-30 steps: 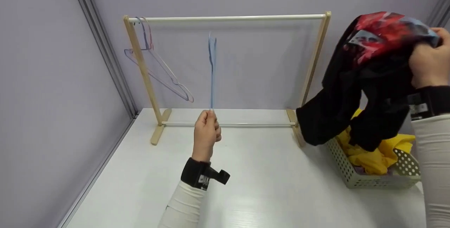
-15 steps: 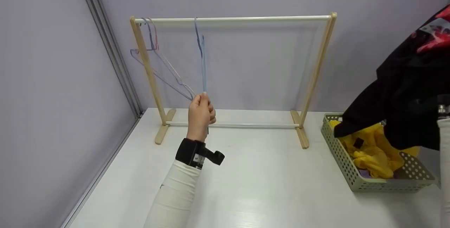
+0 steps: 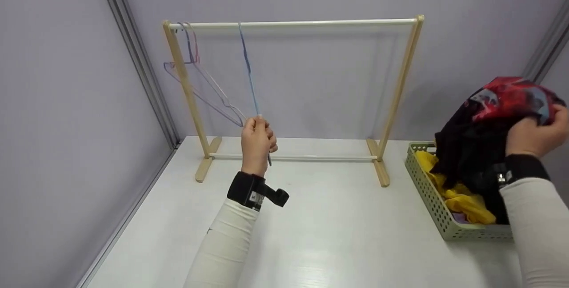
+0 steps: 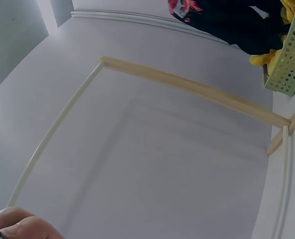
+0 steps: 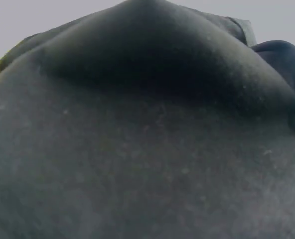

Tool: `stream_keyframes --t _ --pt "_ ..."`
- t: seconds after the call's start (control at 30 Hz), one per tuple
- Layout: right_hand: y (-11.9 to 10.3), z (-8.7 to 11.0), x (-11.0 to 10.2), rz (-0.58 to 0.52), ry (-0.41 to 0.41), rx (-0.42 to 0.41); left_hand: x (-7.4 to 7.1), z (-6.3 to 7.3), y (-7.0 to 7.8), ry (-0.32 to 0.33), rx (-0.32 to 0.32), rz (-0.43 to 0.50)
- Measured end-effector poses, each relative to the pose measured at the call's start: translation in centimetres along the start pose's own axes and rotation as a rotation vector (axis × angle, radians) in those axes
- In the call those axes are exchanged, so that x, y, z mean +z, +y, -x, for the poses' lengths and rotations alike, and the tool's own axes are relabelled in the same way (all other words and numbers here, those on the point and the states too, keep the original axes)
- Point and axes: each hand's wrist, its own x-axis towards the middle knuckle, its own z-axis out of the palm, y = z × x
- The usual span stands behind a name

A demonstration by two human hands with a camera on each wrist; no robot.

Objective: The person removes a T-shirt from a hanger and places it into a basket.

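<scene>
My left hand grips the lower part of a blue clothes hanger, seen edge-on, whose hook meets the white top rail of a small wooden clothes rack. At the right, my right hand holds a bunched black garment with a red and light-blue print, which hangs low over a green perforated basket. In the right wrist view the dark cloth fills nearly everything and hides the fingers.
Two more hangers, one purple and one pink and white, hang at the rail's left end. Yellow clothing lies in the basket, which stands on the white table. A grey wall rises at the left.
My left hand has raised the blue hanger to the rail, and its hook now meets it. My right hand swung the black garment out to the right, then down over the basket.
</scene>
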Motion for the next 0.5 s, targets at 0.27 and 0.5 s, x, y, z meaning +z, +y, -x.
stream_keyframes --t 0.27,0.5 --pt "9.4 -0.9 -1.0 0.486 -0.374 -0.101 0.5 -2.3 1.3 0.096 -0.004 0.007" --pt "11.1 -1.3 -2.9 0.879 -0.932 -0.242 1.0 -4.5 3.3 0.134 0.003 -0.023"
